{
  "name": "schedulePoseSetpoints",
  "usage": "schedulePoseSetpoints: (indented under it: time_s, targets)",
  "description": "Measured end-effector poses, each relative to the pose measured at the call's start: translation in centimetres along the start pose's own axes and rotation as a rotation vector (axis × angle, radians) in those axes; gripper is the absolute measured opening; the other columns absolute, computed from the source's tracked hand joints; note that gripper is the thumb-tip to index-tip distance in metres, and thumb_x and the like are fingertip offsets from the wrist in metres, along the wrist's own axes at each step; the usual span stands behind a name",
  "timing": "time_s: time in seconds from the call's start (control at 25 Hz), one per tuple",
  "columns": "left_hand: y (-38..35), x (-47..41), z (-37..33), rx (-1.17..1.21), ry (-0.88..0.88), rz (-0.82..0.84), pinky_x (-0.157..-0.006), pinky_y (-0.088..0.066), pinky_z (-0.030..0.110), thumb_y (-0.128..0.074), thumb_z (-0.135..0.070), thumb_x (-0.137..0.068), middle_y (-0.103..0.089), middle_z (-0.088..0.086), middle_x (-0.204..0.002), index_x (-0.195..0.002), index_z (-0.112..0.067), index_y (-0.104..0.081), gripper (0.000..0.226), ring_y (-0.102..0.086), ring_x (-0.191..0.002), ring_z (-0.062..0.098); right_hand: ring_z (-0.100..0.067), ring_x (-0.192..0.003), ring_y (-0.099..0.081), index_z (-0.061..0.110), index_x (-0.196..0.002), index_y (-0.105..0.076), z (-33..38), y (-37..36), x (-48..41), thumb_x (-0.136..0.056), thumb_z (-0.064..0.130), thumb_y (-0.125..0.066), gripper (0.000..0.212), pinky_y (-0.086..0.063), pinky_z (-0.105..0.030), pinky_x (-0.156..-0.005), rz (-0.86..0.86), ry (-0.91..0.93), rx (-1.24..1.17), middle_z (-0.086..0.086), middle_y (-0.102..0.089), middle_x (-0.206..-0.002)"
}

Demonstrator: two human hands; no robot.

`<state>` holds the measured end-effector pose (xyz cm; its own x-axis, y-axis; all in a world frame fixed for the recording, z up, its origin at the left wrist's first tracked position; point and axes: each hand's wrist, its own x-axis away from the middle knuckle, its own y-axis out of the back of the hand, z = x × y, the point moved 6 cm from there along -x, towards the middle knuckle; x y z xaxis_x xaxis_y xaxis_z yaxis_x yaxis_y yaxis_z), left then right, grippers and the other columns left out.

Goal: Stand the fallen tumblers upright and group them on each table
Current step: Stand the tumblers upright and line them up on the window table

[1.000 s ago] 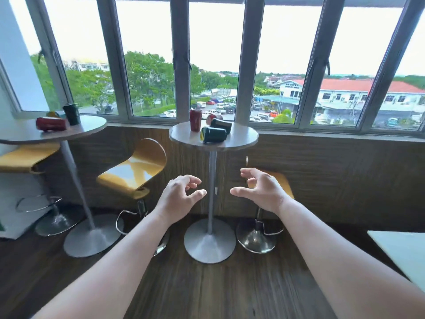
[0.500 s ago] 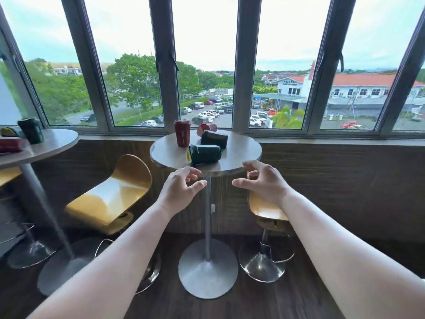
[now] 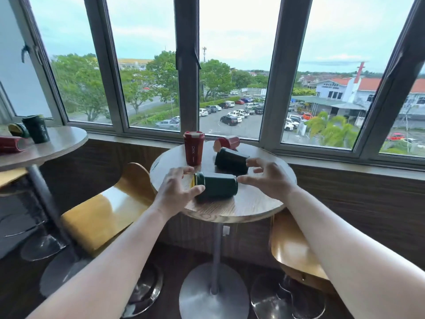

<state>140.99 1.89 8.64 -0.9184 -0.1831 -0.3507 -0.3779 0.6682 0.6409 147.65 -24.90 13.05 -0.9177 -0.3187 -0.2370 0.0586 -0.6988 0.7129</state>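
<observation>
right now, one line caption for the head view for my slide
Both hands reach for a fallen green tumbler on a round table.

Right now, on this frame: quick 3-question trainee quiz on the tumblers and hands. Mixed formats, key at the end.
1. Multiple choice: how many tumblers on the near round table stand upright? A) none B) one C) three
2. True or false: the left hand is at the lid end of the nearest green tumbler, which lies on its side.
3. Short answer: what colour is the upright tumbler on the left table?

Key
1. B: only the upright red tumbler; the fallen red tumbler and the far green tumbler lie on their sides.
2. True; the right hand is open at its base end.
3. Dark green.
</observation>
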Motion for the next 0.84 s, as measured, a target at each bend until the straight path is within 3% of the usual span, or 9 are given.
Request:
schedulePoseSetpoints:
  time_s: [0.08, 0.16, 0.24, 0.36, 0.56, 0.76, 0.84]
  targets:
    - [-1.1, -2.4, 1.5, 0.020, 0.016, 0.061, -0.111, -0.041, 0.039, -0.078, -0.049, -0.083, -0.049, 0.003, -0.154, -0.149, -0.026, -0.046, 0.077, -0.048, -0.139, 0.019, -0.012, -0.111, -0.059, 0.016, -0.141, -0.059, -0.3, 0.1, -3.6, -0.081, 0.046, -0.083, 0.072, -0.039, 0.002, -0.068, 0.013, 0.003, 0.033, 0.005, -0.064, -0.130]
    - [-2.5, -4.3, 3.0, 0.084, 0.013, 0.151, -0.120, -0.038, 0.045, -0.078, -0.058, -0.075, -0.044, -0.001, -0.158, -0.153, -0.032, -0.040, 0.091, -0.043, -0.144, 0.016, -0.011, -0.110, -0.058, 0.016, -0.141, -0.059, -0.8, -0.3, -6.9, -0.083, 0.042, -0.083, 0.068, -0.038, 0.002, -0.065, 0.020, 0.001, 0.044, 0.004, -0.064, -0.128]
    - [-3.8, -5.5, 4.4, 0.151, -0.023, 0.231, -0.124, -0.035, 0.047, -0.079, -0.061, -0.069, -0.042, -0.008, -0.159, -0.152, -0.039, -0.037, 0.096, -0.041, -0.145, 0.012, -0.014, -0.115, -0.060, 0.019, -0.137, -0.062, -1.3, -1.0, -9.9, -0.081, 0.043, -0.085, 0.065, -0.042, -0.013, -0.081, 0.009, -0.004, 0.063, 0.003, -0.065, -0.129]
    - [-4.9, -6.5, 5.5, 0.218, -0.091, 0.342, -0.124, -0.032, 0.037, -0.083, -0.060, -0.067, -0.043, -0.011, -0.160, -0.151, -0.047, -0.036, 0.097, -0.043, -0.146, 0.008, -0.021, -0.123, -0.060, 0.026, -0.135, -0.063, -2.3, -2.3, -14.4, -0.074, 0.052, -0.085, 0.070, -0.044, -0.033, -0.097, 0.029, -0.021, 0.155, 0.001, -0.065, -0.136]
    - [-4.8, -6.7, 5.9, 0.168, -0.156, 0.405, -0.119, -0.042, 0.034, -0.088, -0.053, -0.067, -0.054, -0.014, -0.147, -0.148, -0.046, -0.041, 0.095, -0.051, -0.138, 0.004, -0.029, -0.131, -0.057, 0.031, -0.144, -0.055, -3.0, -4.1, -19.7, -0.062, 0.071, -0.080, 0.095, -0.046, -0.045, -0.109, 0.153, -0.042, 0.335, -0.003, -0.061, -0.146]
    - [-4.5, -6.6, 5.1, 0.105, -0.184, 0.328, -0.108, -0.052, 0.036, -0.088, -0.047, -0.066, -0.058, -0.016, -0.134, -0.143, -0.042, -0.046, 0.088, -0.058, -0.125, 0.005, -0.027, -0.130, -0.056, 0.034, -0.146, -0.052, -4.7, -4.4, -22.2, -0.059, 0.068, -0.084, 0.100, -0.046, -0.049, -0.111, 0.268, -0.123, 0.380, 0.001, -0.059, -0.147]
    - [-4.2, -6.6, 4.0, 0.101, -0.158, 0.293, -0.104, -0.055, 0.037, -0.085, -0.048, -0.064, -0.060, -0.012, -0.132, -0.143, -0.040, -0.047, 0.088, -0.060, -0.122, 0.008, -0.025, -0.129, -0.057, 0.034, -0.144, -0.053, -5.3, -4.6, -22.5, -0.047, 0.075, -0.081, 0.109, -0.047, -0.050, -0.110, 0.313, -0.131, 0.367, 0.002, -0.060, -0.145]
